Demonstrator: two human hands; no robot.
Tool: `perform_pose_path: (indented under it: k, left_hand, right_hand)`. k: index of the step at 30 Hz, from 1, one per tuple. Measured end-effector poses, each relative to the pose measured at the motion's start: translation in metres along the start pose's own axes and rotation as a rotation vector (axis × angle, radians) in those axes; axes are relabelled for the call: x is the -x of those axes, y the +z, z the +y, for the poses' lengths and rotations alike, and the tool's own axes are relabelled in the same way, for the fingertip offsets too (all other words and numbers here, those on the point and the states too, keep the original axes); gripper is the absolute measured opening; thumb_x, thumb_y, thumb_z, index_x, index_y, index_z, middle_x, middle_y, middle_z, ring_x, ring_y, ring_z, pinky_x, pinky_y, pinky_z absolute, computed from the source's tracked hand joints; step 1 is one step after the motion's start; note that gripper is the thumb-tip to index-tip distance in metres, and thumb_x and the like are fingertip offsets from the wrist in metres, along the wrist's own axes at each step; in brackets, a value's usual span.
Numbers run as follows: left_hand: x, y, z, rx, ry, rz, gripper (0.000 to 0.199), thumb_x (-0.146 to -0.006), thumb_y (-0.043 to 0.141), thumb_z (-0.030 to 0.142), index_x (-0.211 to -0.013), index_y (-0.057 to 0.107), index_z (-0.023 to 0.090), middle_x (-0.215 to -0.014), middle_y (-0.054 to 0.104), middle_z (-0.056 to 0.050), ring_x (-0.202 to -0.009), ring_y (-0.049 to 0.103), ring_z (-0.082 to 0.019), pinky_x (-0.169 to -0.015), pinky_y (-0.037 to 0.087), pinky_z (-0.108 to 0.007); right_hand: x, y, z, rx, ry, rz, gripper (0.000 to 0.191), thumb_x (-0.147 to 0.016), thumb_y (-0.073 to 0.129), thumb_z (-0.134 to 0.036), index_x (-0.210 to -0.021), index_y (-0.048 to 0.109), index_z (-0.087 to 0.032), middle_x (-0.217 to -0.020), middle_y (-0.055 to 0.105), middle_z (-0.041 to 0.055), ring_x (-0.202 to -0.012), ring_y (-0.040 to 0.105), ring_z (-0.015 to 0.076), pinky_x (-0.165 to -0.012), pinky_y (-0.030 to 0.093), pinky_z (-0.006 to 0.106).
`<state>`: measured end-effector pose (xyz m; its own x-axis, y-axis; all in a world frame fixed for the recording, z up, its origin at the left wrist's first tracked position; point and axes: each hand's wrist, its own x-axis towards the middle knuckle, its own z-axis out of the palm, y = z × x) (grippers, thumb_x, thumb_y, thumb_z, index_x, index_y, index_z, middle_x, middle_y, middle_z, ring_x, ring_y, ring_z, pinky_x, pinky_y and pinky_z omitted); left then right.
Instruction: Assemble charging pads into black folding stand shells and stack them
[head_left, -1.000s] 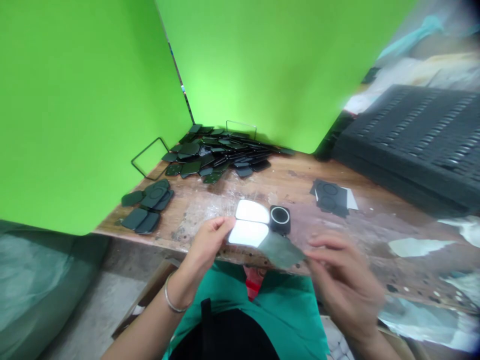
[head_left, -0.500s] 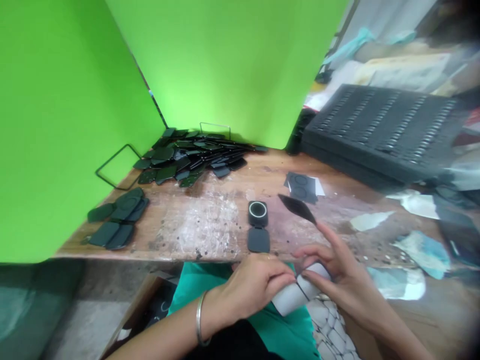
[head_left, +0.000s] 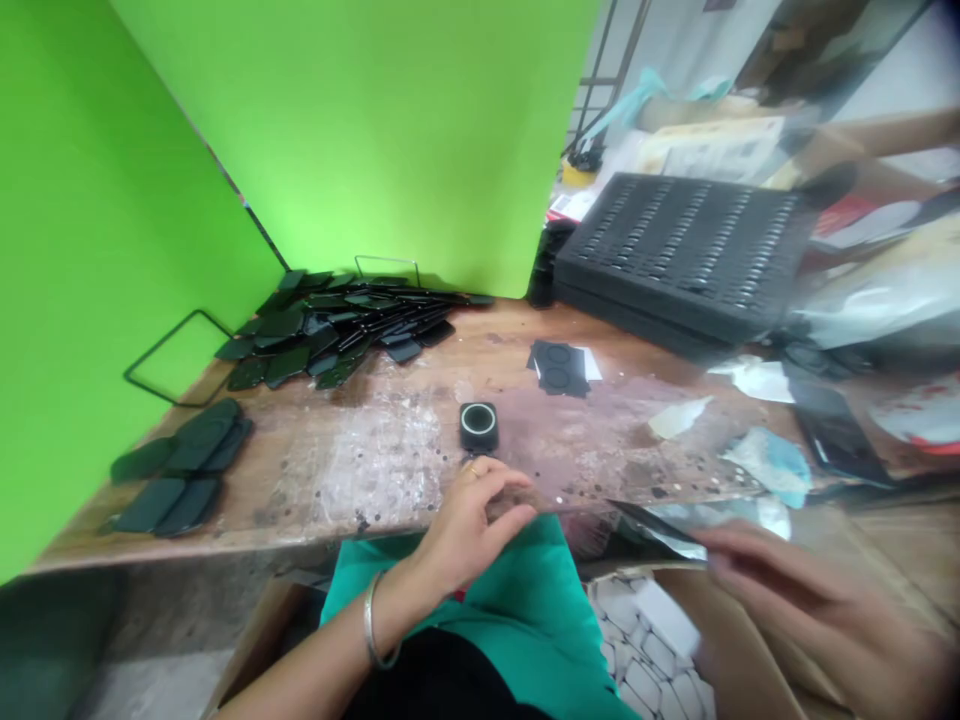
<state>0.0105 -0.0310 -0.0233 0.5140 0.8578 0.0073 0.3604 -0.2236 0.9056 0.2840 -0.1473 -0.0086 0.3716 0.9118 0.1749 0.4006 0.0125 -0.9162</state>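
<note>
1. On my feed, the left hand (head_left: 466,532) has thumb and fingers apart, just beside the black block (head_left: 478,420) on the table (head_left: 495,340); I can't tell whether they touch.
2. I see the blurred right hand (head_left: 795,600) pinching a dark sheet (head_left: 656,524) near the table's front edge.

black device (head_left: 478,428), white ring (head_left: 463,419); green panel (head_left: 375,130)

Bright overall; palest glow low on the green panel (head_left: 360,150). Dim beneath the counter (head_left: 382,440). Rows of glints on the black case (head_left: 682,260). Right hand (head_left: 810,610) smeared; clutter (head_left: 885,290) at right edge soft, stretched. Upper right corner darkened.
</note>
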Motion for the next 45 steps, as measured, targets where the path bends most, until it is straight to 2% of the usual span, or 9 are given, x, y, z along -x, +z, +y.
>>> perform_pose_path:
  k: [3,8,16,22,30,34,37,41,45]
  left_hand:
    - [0.000,-0.001,0.007,0.134,-0.088,0.011,0.038,-0.077,0.074,0.027,-0.114,0.065,0.025,-0.116,0.059,-0.007,-0.110,0.055,-0.024,-0.097,0.042,-0.038]
    - [0.000,-0.010,0.001,0.332,-0.188,0.056,0.023,-0.074,0.073,0.031,-0.092,0.064,0.019,-0.103,0.060,-0.006,-0.097,0.057,-0.021,-0.088,0.045,-0.034]
    - [-0.009,-0.017,-0.012,0.515,-0.296,0.216,0.024,-0.073,0.073,0.038,-0.075,0.060,0.017,-0.083,0.056,-0.001,-0.078,0.054,-0.015,-0.073,0.043,-0.026]
    - [-0.013,-0.009,-0.008,0.866,-0.454,0.336,0.040,-0.068,0.079,0.044,-0.095,0.068,0.017,-0.096,0.067,-0.004,-0.084,0.058,-0.015,-0.077,0.044,-0.026]
    - [-0.008,0.005,0.001,1.107,-0.431,0.223,0.056,-0.071,0.081,0.039,-0.118,0.059,0.020,-0.096,0.067,-0.004,-0.070,0.061,-0.012,-0.065,0.050,-0.026]
    - [-0.005,0.010,-0.003,0.954,-0.320,0.155,0.044,-0.081,0.071,0.041,-0.116,0.058,0.018,-0.092,0.066,-0.005,-0.072,0.063,-0.014,-0.076,0.052,-0.033]
    - [-0.006,0.011,-0.011,0.542,-0.253,0.250,0.034,-0.083,0.068,0.034,-0.113,0.060,0.020,-0.104,0.062,-0.007,-0.094,0.061,-0.019,-0.089,0.049,-0.036]
    - [-0.015,0.012,-0.027,-0.063,-0.204,0.407,0.050,-0.076,0.075,0.023,-0.119,0.050,0.022,-0.103,0.054,-0.005,-0.101,0.053,-0.024,-0.096,0.043,-0.044]
    - [-0.029,0.010,-0.035,-0.389,-0.143,0.364,0.064,-0.070,0.081,0.022,-0.123,0.045,0.020,-0.119,0.049,-0.012,-0.113,0.048,-0.032,-0.099,0.041,-0.050]
  right_hand:
    - [-0.033,0.034,-0.019,-0.283,0.302,-0.263,0.032,-0.074,0.078,-0.051,-0.079,0.076,-0.019,-0.057,0.057,0.0026,-0.054,0.055,0.0163,-0.047,0.046,0.026]
    - [-0.058,0.097,-0.027,-0.576,0.429,-0.312,0.038,-0.066,0.083,-0.050,-0.075,0.074,-0.015,-0.055,0.051,-0.0007,-0.051,0.045,0.0109,-0.046,0.038,0.023]
    - [-0.052,0.132,-0.021,0.021,-0.224,-0.206,0.029,-0.092,0.061,-0.035,-0.115,0.072,-0.020,-0.103,0.067,0.0097,-0.084,0.064,0.0196,-0.071,0.055,0.032]
    - [-0.034,0.154,-0.017,-0.298,0.092,-0.069,0.064,-0.084,0.072,-0.040,-0.138,0.045,-0.022,-0.113,0.061,0.0094,-0.081,0.064,0.0160,-0.065,0.058,0.028]
    - [-0.022,0.181,-0.022,-0.899,0.614,-0.140,0.034,-0.075,0.079,-0.044,-0.090,0.064,-0.018,-0.084,0.063,0.0035,-0.067,0.057,0.0135,-0.048,0.043,0.021]
    - [-0.032,0.182,-0.024,-0.969,0.627,-0.049,0.034,-0.068,0.084,-0.040,-0.080,0.062,-0.018,-0.069,0.057,-0.0013,-0.057,0.049,0.0104,-0.047,0.038,0.020]
    - [-0.039,0.174,-0.022,-0.825,0.530,0.041,0.035,-0.067,0.084,-0.041,-0.077,0.060,-0.018,-0.064,0.054,-0.0031,-0.052,0.046,0.0097,-0.048,0.037,0.021]
    - [-0.046,0.157,-0.018,-0.553,0.308,0.162,0.030,-0.077,0.078,-0.044,-0.084,0.063,-0.019,-0.065,0.057,-0.0028,-0.057,0.050,0.0113,-0.056,0.039,0.023]
    - [-0.054,0.143,-0.012,-0.484,0.266,0.147,0.029,-0.079,0.076,-0.044,-0.081,0.064,-0.018,-0.062,0.057,-0.0033,-0.057,0.049,0.0113,-0.058,0.038,0.023]
